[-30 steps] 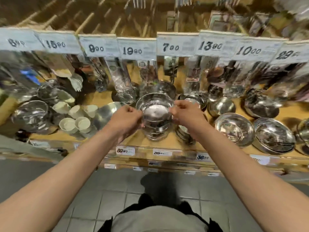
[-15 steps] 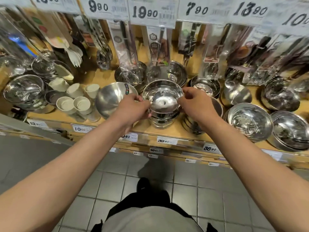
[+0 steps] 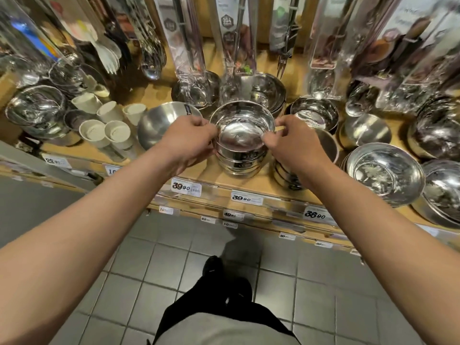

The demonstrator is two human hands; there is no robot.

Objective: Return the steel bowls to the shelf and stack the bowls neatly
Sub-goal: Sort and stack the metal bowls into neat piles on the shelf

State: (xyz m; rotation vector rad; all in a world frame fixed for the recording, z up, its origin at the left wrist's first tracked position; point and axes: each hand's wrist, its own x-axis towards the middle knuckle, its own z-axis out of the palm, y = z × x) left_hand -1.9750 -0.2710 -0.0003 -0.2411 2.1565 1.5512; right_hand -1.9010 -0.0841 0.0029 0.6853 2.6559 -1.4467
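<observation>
2 grips, left hand (image 3: 185, 143) and right hand (image 3: 290, 145), pinch the stack of steel bowls (image 3: 241, 145), roughly 4.

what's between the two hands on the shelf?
Head view: the stack of steel bowls stands between them. Left hand and right hand each pinch the top bowl at opposite sides of its rim.

The right hand (image 3: 292, 148) hides most of a steel bowl stack (image 3: 286, 179) behind it, and the rightmost shiny steel bowl (image 3: 445, 195) runs off the frame edge.
</observation>
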